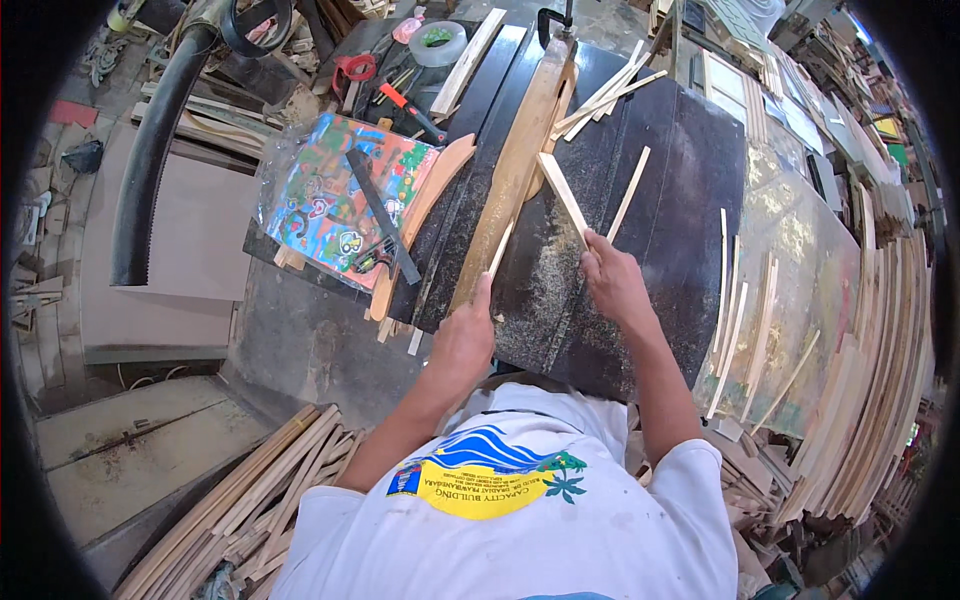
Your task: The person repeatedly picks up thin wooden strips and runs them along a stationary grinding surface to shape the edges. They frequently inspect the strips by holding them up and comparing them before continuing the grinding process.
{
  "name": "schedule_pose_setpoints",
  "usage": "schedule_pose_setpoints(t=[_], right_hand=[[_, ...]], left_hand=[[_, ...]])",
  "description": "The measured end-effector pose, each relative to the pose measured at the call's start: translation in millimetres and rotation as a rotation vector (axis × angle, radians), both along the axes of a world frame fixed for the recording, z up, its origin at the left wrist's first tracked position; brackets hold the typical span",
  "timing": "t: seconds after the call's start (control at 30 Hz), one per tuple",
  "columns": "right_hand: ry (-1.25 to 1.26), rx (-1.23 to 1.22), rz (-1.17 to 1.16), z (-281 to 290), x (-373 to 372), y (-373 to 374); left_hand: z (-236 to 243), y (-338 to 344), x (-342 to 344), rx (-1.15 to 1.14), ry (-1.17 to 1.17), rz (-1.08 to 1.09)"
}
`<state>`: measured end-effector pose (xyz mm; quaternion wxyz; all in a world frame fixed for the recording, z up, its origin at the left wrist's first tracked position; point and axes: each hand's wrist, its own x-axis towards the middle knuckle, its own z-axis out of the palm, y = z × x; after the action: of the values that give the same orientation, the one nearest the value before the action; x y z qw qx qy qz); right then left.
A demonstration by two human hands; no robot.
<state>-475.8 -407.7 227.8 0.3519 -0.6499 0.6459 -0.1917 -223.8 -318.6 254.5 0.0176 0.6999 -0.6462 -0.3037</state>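
Observation:
In the middle, a long wooden board [515, 160] lies along a dark, sawdust-strewn tabletop [640, 260]. My left hand [468, 338] is closed by its near end, gripping a thin wooden strip [501, 248] that lies along the board's right edge. Closed around the lower end of a pale wooden stick [566, 195], my right hand [614, 283] is over the table, and the stick slants away up-left, its far tip close to the board. Just beyond my right hand lies another thin stick [630, 188]. A black clamp [553, 24] sits at the board's far end.
Several loose sticks [605, 100] lie at the far side. To the left are a colourful plastic-wrapped sheet [345, 190], a dark flat bar [383, 215], a red-handled tool [410, 110] and a tape roll [437, 43]. More strips [762, 320] rest at the right; bundled wood [240, 500] lies lower left.

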Motion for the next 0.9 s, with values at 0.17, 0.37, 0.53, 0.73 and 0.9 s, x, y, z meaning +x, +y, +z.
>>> schedule_pose_setpoints(t=[0.17, 0.37, 0.53, 0.73, 0.9], right_hand=[[-0.01, -0.056, 0.007, -13.2, -3.6, -24.6], [-0.012, -0.076, 0.024, -12.6, -1.3, -24.6], [0.047, -0.115, 0.037, -6.7, 1.5, -1.9], [0.006, -0.016, 0.013, -3.1, 0.0, -27.2], [0.034, 0.004, 0.05, 6.7, -0.8, -5.1]], left_hand=[[2.7, -25.8, -10.1, -0.025, -0.017, -0.023], [7.1, -38.5, -16.4, -0.013, -0.067, -0.045], [3.9, -47.7, -16.8, -0.034, -0.056, -0.057], [-2.4, -76.0, -26.4, -0.068, -0.068, -0.048], [1.5, -86.0, -29.6, -0.05, -0.081, -0.053]])
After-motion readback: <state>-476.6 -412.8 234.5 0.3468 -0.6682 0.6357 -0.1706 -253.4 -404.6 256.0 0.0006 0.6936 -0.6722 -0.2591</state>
